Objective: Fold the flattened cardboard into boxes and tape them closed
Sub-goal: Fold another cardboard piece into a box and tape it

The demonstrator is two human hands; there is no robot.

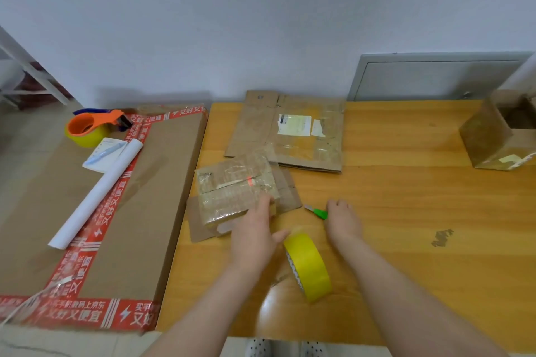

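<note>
A small tape-covered cardboard box (236, 187) lies on the wooden table (406, 211), on top of a flattened piece of cardboard. My left hand (255, 236) touches the box's near right corner with straight fingers. My right hand (343, 222) rests on the table with its fingers curled round the handle end of a green utility knife (317, 212). A roll of yellow tape (309, 266) stands on edge between my forearms. A larger flattened carton (290, 130) with a white label lies at the back of the table.
A large flat carton (87, 211) edged in red printed tape lies left of the table, carrying an orange tape dispenser (92, 126), a white paper roll (95, 194) and a notepad with a pen (104, 153). An open cardboard box (496, 136) stands at the table's right edge.
</note>
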